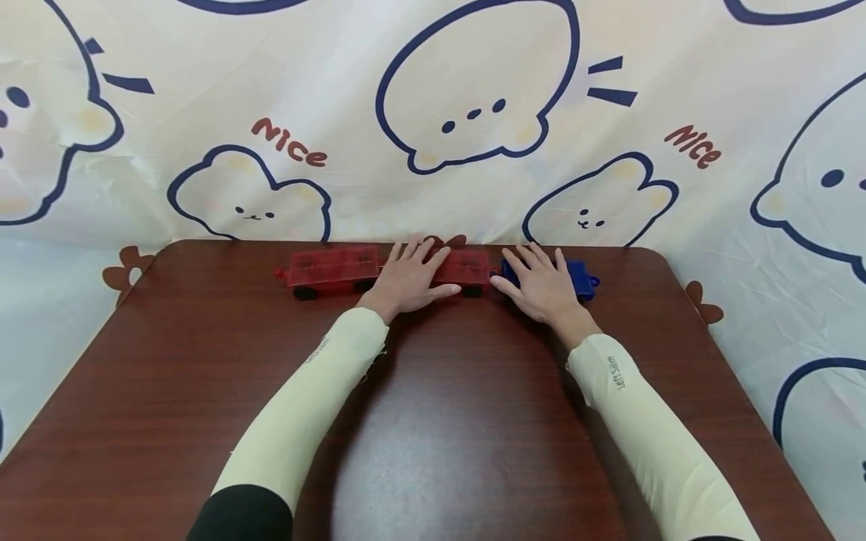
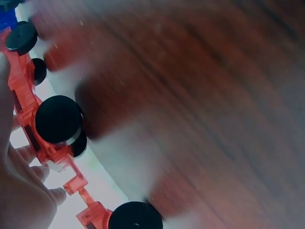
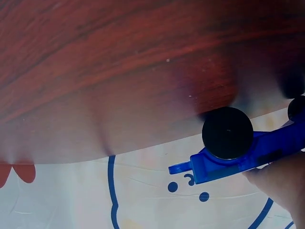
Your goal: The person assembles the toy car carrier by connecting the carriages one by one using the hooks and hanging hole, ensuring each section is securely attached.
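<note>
Toy train cars with black wheels stand in a row along the table's far edge. A translucent red car (image 1: 331, 267) is at the left, hitched to a second red car (image 1: 463, 267), and a blue car (image 1: 582, 278) stands at the right end. My left hand (image 1: 409, 278) lies across the second red car (image 2: 29, 109), fingers spread and straight; it covers that car's left part. Over the blue car (image 3: 267, 150) rests my right hand (image 1: 541, 285), its fingers also spread and pointing to the far side. The blue car's middle is hidden under it.
The brown wooden table (image 1: 433, 421) has rounded far corners. Right behind it hangs a pale cloth (image 1: 433, 195) with cartoon drawings. Both forearms, in pale sleeves (image 1: 304, 406), stretch over the table from the near side.
</note>
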The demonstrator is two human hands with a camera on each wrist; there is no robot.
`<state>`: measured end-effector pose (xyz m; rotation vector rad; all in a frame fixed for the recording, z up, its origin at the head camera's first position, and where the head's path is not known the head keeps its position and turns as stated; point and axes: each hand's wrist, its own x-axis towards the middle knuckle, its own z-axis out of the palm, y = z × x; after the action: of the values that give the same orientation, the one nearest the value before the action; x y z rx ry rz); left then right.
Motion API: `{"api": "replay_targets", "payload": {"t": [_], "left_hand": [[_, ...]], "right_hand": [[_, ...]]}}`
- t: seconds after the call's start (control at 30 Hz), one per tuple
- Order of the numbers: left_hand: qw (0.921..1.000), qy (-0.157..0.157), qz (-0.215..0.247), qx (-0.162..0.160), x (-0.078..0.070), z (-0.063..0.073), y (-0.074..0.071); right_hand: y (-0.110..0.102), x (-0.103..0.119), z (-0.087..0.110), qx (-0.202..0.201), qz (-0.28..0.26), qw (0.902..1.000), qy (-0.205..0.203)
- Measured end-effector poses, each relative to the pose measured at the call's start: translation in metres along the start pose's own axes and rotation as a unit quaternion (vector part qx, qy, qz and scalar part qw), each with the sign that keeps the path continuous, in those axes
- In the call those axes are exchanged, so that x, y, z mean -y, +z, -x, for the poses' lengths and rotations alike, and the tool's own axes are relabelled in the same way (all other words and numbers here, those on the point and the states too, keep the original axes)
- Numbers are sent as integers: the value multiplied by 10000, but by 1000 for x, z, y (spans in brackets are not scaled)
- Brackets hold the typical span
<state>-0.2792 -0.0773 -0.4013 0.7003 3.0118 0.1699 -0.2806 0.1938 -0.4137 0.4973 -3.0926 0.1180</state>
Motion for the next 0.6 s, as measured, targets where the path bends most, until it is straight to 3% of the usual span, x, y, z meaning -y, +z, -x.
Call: {"api": "replay_targets", "payload": {"t": [0.6], "left_hand": [[9994,130,-236,217,-9,-16,7]], "right_hand": [[-4,-3,-1,259,-129,9996,31]]}}
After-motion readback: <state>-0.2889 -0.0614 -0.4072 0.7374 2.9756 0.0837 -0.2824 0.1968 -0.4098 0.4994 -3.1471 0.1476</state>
